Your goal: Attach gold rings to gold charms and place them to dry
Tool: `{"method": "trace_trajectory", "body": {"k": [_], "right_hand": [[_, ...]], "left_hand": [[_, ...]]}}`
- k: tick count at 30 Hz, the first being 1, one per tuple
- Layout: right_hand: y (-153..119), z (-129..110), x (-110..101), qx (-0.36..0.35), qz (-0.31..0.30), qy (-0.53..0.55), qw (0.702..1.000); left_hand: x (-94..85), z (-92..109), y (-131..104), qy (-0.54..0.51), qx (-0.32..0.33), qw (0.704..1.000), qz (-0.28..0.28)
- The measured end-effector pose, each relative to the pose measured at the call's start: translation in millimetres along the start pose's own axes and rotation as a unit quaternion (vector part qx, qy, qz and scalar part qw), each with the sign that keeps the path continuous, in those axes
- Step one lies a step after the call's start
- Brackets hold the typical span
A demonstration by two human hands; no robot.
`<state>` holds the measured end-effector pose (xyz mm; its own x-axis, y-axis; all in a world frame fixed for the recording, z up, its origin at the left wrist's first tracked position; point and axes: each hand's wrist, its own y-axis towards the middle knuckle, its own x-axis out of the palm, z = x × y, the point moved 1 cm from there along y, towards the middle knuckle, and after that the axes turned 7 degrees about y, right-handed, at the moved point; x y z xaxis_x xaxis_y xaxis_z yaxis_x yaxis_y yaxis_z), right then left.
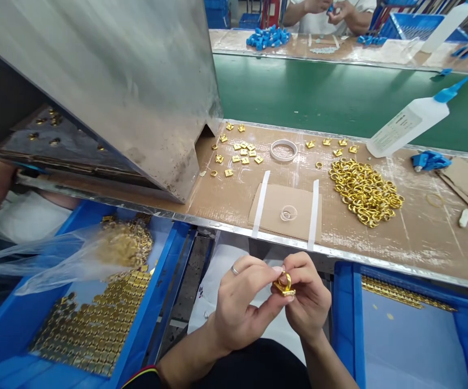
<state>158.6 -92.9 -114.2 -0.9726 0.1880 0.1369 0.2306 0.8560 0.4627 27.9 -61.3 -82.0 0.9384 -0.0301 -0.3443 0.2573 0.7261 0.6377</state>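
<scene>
Between my two hands, just in front of the bench edge, is a gold ring piece (284, 284) with a flat plate at its lower side. The thumb and fingers of my left hand (247, 302) pinch it from the left. My right hand (307, 294) grips it from the right with bent fingers. Beyond them a cardboard pad (274, 208) with two white tape strips lies on the bench, a small clear ring (288, 213) on it. A pile of gold rings (363, 190) is to the right, and small square gold pieces (245, 153) lie behind the pad.
A metal hood (145, 97) stands at the left. Blue trays (163, 275) (358, 324) flank my lap, the left one holding gold pieces and a plastic bag (75, 254). A white bottle (410, 124) leans at the bench's back. A person's hands (335, 11) work beyond the green belt (299, 89).
</scene>
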Motion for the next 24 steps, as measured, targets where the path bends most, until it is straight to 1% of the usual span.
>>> {"method": "trace_trajectory", "body": {"k": [3,6,9,12,16,19,24], "right_hand": [[0.4,0.6,0.0,-0.012,-0.002,-0.01,1.0],[0.8,-0.3,0.8,-0.013,-0.001,-0.019,1.0],[0.6,-2.1,2.7,-0.008,0.001,-0.014,1.0],[-0.7,-3.5,4.6,-0.004,0.002,-0.008,1.0],[-3.6,-3.8,5.2,0.0,0.006,-0.007,1.0],[-5.7,-3.4,4.5,0.003,0.005,-0.006,1.0],[-8.2,-2.9,3.0,-0.006,0.001,0.003,1.0]], "left_hand": [[-4.5,1.7,0.6,0.037,0.031,0.999,-0.02],[-7.1,3.3,1.9,0.042,0.044,0.997,-0.037],[-6.4,4.9,3.2,0.034,0.031,0.998,-0.047],[-5.0,6.4,3.5,0.027,0.005,0.998,-0.057],[-5.1,7.9,2.6,0.001,-0.031,0.995,-0.097],[-5.9,9.4,2.4,0.001,-0.027,0.994,-0.107],[-4.5,13.7,1.4,0.002,-0.009,0.996,-0.093]]}}
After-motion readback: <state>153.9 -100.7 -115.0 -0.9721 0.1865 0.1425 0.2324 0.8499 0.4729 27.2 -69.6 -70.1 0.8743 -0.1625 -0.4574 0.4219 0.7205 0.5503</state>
